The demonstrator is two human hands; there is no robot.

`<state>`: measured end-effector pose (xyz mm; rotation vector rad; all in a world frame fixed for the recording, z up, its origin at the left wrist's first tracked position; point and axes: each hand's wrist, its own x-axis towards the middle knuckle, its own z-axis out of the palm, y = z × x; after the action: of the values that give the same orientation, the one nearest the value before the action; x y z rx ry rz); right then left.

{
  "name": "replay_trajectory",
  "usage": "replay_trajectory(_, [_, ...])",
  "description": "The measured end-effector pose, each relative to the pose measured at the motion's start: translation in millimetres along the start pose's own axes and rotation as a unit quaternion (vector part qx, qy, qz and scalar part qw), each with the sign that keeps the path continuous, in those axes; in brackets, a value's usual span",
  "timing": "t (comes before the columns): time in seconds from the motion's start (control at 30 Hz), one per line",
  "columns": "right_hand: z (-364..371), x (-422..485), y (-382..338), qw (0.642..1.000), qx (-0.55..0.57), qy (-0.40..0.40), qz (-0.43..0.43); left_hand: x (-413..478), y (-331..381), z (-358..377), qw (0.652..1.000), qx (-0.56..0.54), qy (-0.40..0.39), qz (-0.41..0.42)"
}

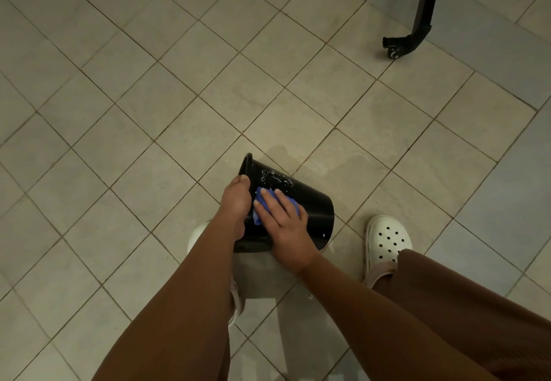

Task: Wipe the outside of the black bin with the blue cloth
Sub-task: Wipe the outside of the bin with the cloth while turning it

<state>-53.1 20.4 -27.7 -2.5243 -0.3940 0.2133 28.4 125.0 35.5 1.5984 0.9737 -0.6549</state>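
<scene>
1. Placement: black bin (313,204) is tipped on its side, low over the tiled floor (179,82) between the person's feet, mouth pointing left. Whether it touches the floor cannot be told.
2. Cloth: blue cloth (257,216) lies bunched against the upper side wall, near the mouth end.
3. Right hand (284,222): fingers straight and slightly spread, pressing the cloth flat onto the wall.
4. Left hand (235,195): fingers curled over the rim (247,166), holding the bin at its tilt.
5. Surface condition: white droplets or suds (275,179) sit on the wall just beyond the cloth, not yet wiped.
6. Recommended practice, as a judgement: run long overlapping strokes from rim to base with an even palm load, then have the rim hand turn the bin so each unwiped strip comes uppermost. Refolding the cloth to a clean face would limit smearing.
7. Markings: no brand, label or writing is legible on bin or cloth.
8. Surroundings: white perforated clog (387,237) to the right; damp patch (357,163) on the tiles beyond; black furniture leg with castor (417,22) well apart.
</scene>
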Motion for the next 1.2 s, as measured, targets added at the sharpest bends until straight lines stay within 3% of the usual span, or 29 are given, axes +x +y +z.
replay_trajectory(0.1, [-10, 22, -1, 1.0, 0.024, -0.003, 0.004, -2, 3, 1, 0.999, -0.027, -0.012, -0.029])
replay_trajectory(0.27, [-13, 13, 6, 0.988, 0.06, 0.005, 0.139, -5, 7, 3, 0.999, -0.025, 0.002, -0.041])
replay_trajectory(0.53, [-5, 20, -17, 0.997, 0.067, 0.035, 0.022, -3, 5, 0, 0.996, -0.072, -0.011, -0.058])
replay_trajectory(0.73, [-15, 27, 12, 0.991, 0.051, 0.02, 0.124, -4, 3, 8, 0.997, -0.052, -0.005, -0.053])
replay_trajectory(0.97, [-10, 26, -12, 0.996, 0.054, 0.033, 0.067, -7, 1, 10, 0.998, -0.037, -0.033, -0.032])
replay_trajectory(1.07, [-22, 40, 1, 0.994, 0.066, -0.02, 0.087, -6, -2, 11, 0.998, -0.043, -0.043, -0.018])
replay_trajectory(1.2, [-22, 30, 8, 0.987, 0.059, 0.0, 0.152, -3, -4, 10, 0.999, -0.016, -0.046, -0.015])
